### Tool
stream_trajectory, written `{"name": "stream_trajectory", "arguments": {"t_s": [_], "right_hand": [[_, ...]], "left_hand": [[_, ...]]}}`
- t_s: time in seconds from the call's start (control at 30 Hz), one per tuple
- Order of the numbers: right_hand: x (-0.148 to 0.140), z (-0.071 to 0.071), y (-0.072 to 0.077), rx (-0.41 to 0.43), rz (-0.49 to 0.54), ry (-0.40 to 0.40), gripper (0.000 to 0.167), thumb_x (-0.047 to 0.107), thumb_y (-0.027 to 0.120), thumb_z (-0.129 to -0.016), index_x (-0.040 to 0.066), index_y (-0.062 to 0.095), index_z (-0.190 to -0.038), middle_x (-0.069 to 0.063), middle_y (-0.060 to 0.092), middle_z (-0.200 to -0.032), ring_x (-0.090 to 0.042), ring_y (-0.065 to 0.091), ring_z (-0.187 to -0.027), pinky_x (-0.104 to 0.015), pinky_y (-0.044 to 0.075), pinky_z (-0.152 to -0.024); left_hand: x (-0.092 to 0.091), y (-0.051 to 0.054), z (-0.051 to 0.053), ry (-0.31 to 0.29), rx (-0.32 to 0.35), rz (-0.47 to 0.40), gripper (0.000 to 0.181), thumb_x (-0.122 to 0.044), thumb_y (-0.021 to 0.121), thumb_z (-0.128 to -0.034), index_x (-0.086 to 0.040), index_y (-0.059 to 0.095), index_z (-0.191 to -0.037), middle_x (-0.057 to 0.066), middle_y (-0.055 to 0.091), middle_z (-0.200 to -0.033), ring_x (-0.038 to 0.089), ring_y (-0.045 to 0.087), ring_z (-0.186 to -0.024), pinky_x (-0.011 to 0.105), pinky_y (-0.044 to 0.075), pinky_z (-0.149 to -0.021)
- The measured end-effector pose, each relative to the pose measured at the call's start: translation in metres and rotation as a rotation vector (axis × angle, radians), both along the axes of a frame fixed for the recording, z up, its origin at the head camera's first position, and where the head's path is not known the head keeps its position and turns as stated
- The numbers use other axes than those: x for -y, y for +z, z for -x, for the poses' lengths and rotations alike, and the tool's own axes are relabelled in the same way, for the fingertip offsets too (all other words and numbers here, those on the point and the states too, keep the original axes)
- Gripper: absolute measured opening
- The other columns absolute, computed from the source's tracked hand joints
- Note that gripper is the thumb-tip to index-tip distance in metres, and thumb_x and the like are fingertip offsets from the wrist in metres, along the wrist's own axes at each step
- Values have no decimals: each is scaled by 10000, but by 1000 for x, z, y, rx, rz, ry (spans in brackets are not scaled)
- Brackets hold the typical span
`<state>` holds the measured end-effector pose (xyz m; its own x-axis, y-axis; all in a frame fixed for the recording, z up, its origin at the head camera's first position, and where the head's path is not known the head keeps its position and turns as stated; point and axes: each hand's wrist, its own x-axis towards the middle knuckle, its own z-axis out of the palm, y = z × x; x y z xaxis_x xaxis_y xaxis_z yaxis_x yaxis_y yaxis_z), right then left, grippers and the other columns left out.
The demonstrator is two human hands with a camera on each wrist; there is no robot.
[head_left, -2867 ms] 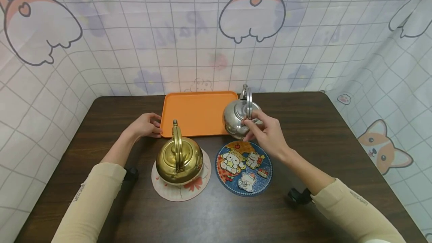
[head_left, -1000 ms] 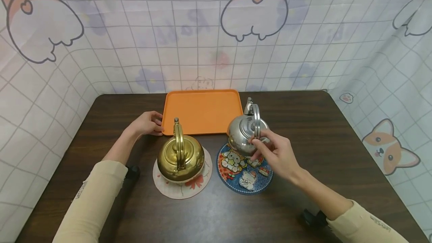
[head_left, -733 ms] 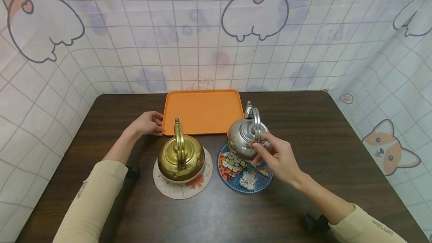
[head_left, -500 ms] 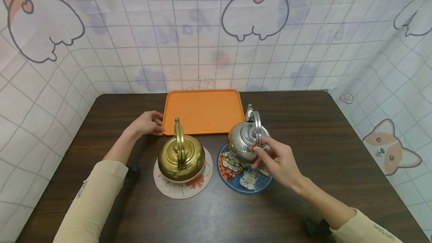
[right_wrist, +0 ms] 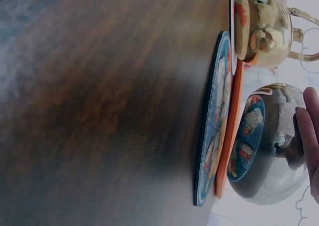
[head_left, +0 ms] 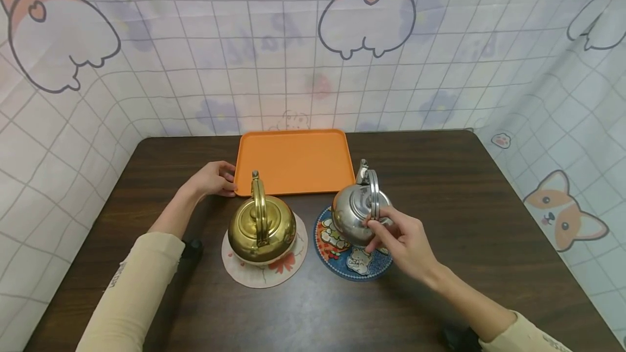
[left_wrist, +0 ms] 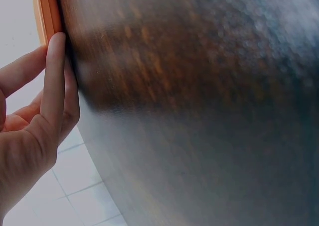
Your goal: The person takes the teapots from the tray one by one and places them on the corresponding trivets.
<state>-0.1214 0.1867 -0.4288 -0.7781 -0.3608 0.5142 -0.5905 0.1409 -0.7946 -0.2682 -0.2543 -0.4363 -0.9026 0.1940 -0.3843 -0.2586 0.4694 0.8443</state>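
Observation:
A silver kettle [head_left: 357, 211] hangs over the round blue cartoon placemat [head_left: 337, 266]. My right hand [head_left: 405, 238] grips its upright handle low on the near side, thumb towards me. The right wrist view shows a gap between the silver kettle [right_wrist: 279, 151] and the placemat [right_wrist: 214, 136], whose pattern mirrors in its base. My left hand [head_left: 212, 180] pinches the near left corner of an orange tray [head_left: 293, 162] with thumb and fingers; in the left wrist view the thumb lies along the tray's rim [left_wrist: 47, 12]. Some left fingertips are hidden.
A gold kettle [head_left: 262, 227] stands on a round pale floral placemat [head_left: 264, 281], left of the blue one and close to my left forearm. Everything is on a dark wooden table [head_left: 303, 319], with a printed curtain [head_left: 274, 48] behind it.
My right hand has brought the silver kettle from beside the tray's right corner towards me, over the blue placemat, lowering it. My left hand and the gold kettle have stayed put.

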Motion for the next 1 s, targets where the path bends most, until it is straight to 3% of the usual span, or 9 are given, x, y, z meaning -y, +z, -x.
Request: {"name": "stream_trajectory", "arguments": {"t_s": [0.53,1.0], "right_hand": [[7,-5,-13,28,4,43,256,-183,603,-943,-13,658,-1126,-166,696,-908,-230,703,-569,-315,624,-550],[9,-10,-14,28,-61,37,231,-133,645,-946,43,662,-1094,-137,697,-926,-134,707,-606,-336,621,-524]], "left_hand": [[2,0,-1,-9,-5,4,616,119,609,-969,139,306,-1505,273,487,-1188,206,677,-838,339,639,-794],[4,0,-2,-16,-14,-2,617,114,608,-972,143,301,-1507,289,501,-1201,226,687,-857,360,638,-809]]}}
